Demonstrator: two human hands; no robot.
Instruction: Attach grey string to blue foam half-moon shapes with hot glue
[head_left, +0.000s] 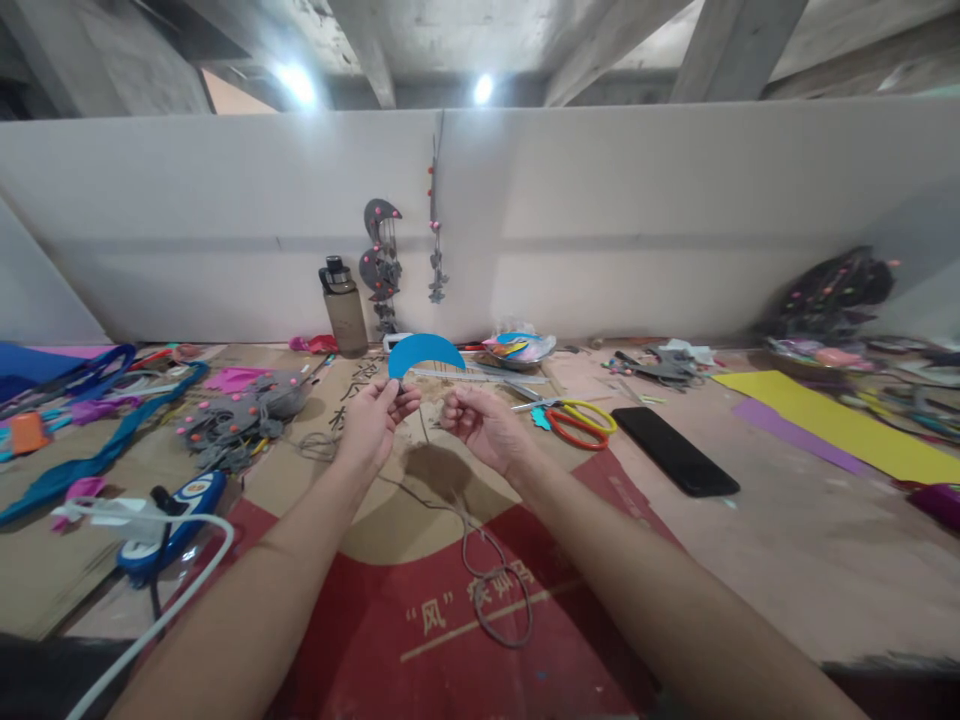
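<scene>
My left hand pinches the lower left tip of a blue crescent-shaped piece, which stands upright above the table. Thin threads seem to hang inside its curve. Close by on the right, my right hand is closed with thumb and fingertips together; what it pinches is too small to make out. A thin grey cord trails below the hands and lies in loops on the red and brown cardboard. Right of my right hand lie scissors with red and yellow handles.
A black phone lies at right, near yellow sheet. A bottle stands by the white partition, where grey crescent ornaments hang. Grey felt pieces and a power strip with a white cable are at left.
</scene>
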